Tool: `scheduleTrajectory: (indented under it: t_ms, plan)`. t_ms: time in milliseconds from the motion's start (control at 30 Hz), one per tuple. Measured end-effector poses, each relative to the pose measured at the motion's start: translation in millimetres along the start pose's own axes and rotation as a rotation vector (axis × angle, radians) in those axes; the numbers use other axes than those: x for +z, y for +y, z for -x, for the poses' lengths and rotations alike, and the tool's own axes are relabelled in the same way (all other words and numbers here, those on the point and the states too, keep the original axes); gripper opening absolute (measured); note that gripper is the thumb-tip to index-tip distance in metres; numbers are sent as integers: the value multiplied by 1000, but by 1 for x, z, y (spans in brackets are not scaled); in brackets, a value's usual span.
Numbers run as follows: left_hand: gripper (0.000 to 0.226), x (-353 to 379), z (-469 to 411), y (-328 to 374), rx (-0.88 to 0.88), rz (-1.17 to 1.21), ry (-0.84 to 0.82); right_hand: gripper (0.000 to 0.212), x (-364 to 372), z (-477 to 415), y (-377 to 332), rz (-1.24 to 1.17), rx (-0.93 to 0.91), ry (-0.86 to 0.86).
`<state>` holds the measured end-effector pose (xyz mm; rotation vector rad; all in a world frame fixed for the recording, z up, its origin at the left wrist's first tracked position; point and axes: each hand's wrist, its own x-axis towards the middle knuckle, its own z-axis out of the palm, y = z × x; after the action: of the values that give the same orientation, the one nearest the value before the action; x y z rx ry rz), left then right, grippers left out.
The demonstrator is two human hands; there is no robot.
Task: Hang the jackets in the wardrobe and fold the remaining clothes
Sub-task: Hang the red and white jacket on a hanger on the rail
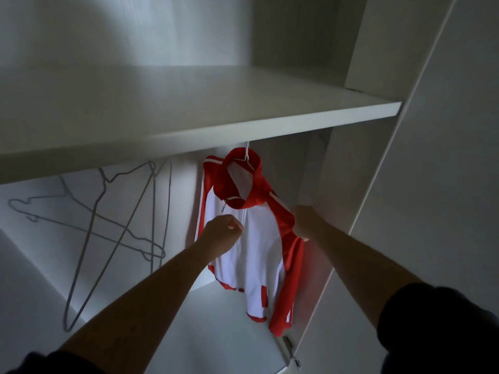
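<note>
– Several wire hangers point(118, 211) are dangling empty at the left, under the shelf point(243, 112). Which step are we looking at, anyone?

– Hanging, I'd say, and nearly wrapped up for this one. Going rightwards from those, the left hand point(222, 232) is sitting curled against the white front of the jacket point(259, 260), right by the zip point(243, 215). Honestly can't tell whether it's pinching cloth or just balled up there. The jacket itself is hanging on a white hanger point(247, 157). Its hook is disappearing up behind the shelf edge, so the rail isn't showing.

– And the other hand?

– The right hand point(305, 221) is gripping the red sleeve up near the shoulder, fingers wrapping round it. The hands are apart, one on each side of the zip.

– So what's next, you reckon?

– My guess: the red collar is sagging to one side and the whole thing is hanging crooked. So it's asking for a tug to square the shoulders on the hanger, then letting go with both hands. No other clothes are showing here.

– Anything getting in the way?

– The side panel point(324, 171) is sitting just beside the right sleeve, so that hand is working in a tight corner. A hinge point(291, 349) is poking out low down near the cuff, and it could be snagging the cloth if it swings. The empty hangers are well apart from it all.
</note>
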<state>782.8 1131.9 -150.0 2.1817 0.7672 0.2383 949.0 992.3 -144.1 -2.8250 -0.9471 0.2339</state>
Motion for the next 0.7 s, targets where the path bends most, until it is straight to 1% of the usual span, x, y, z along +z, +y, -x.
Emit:
scheduleTrajectory:
  t_ms: [33,100,167,233,267,333,367,433,467,500,533,567,600,633,667,700]
  plan:
    - [18,3,1,-1,8,0,-18,29,3,2,1,-40,-19,-58]
    - [20,9,-2,-4,26,-50,-45,21,14,7,2,-218,-73,-214]
    - [21,14,-7,-5,60,-125,-71,14,20,15,4,-398,-57,-338]
    - [19,19,-12,-6,82,-91,-56,20,27,20,8,-588,-27,-437]
    - [17,21,-14,-4,98,-56,-31,25,32,22,10,-619,-39,-437]
    - [14,22,-19,2,155,-10,72,30,36,22,15,-624,-58,-353]
    - [15,21,-22,6,197,7,165,30,39,21,19,-638,-68,-311]
    - [28,20,-29,18,264,9,416,30,41,18,24,-660,-75,-263]
    - [37,18,-33,25,282,1,515,30,42,17,25,-627,-61,-218]
    - [43,16,-39,32,287,1,544,31,45,17,25,-550,-26,-139]
    - [44,14,-45,38,284,15,502,30,47,18,24,-432,24,-24]
    - [39,13,-51,43,274,22,421,26,48,22,24,-293,74,113]
    - [29,13,-56,46,255,-7,330,25,50,26,25,-171,101,243]
    - [19,14,-61,46,246,-51,274,29,52,30,27,-85,99,343]
    - [16,15,-65,47,247,-82,260,31,54,33,30,-30,75,412]
    - [19,15,-68,47,235,-100,269,30,55,36,33,11,46,462]
